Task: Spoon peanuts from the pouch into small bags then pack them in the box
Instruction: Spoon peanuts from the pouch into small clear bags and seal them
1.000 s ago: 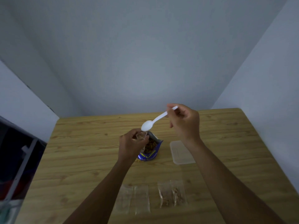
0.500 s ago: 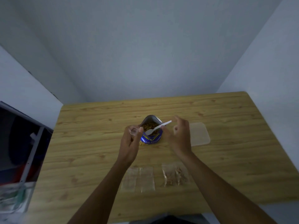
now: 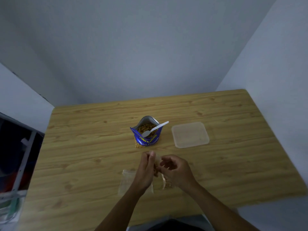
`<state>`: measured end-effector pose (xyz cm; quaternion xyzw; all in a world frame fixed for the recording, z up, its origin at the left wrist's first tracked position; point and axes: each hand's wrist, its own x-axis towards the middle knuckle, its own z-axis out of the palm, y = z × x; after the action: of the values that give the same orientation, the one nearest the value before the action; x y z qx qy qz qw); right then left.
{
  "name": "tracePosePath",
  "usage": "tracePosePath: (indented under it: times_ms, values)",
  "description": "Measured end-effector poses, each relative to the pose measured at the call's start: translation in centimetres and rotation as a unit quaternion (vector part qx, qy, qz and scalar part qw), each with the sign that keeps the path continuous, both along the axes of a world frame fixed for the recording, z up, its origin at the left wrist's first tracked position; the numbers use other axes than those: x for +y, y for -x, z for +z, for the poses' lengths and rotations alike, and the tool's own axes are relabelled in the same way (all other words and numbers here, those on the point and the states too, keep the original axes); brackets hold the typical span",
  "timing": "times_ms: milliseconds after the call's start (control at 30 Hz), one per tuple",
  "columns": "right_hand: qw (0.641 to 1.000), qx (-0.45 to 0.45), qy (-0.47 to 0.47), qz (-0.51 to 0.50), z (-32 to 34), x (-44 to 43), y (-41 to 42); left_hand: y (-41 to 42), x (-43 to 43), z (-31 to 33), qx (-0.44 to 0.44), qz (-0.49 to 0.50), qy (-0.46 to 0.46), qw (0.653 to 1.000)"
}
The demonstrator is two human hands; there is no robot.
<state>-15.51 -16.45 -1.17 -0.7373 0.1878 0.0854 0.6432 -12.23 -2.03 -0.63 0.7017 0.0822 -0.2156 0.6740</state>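
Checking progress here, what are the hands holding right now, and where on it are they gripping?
Both hands, left hand and right hand, pinch one small bag at its top edge. The spoon rests unheld in the pouch.

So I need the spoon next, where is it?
The white spoon stands in the open peanut pouch at the table's middle, left of the plastic box.

- The right hand [image 3: 176, 170] has let go of the white spoon [image 3: 154, 129]. The spoon now stands alone in the open pouch [image 3: 146, 132], with its handle leaning to the far right.
- Both hands have moved away from the pouch to the near side of the table [image 3: 83, 155].
- The left hand [image 3: 145, 169] and the right hand are now together, and pinch a small clear bag [image 3: 158, 160] between their fingers.
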Motion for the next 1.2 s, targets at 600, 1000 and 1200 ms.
tracePosePath:
  times_ms: [600,1000,1200]
  values:
    - [0.996,0.061,0.065,-0.025,-3.7,-8.0,-0.2,-0.9,-4.2,-2.8,-0.123,-0.041,-0.155,0.979]
    - [0.951,0.084,0.296,0.032,-5.5,-7.9,0.9,0.4,-4.0,-5.8,-0.024,-0.082,-0.286,0.954]
    - [0.93,-0.068,0.345,0.107,-5.3,-4.2,1.3,1.4,2.6,-6.8,-0.05,-0.045,-0.385,0.92]
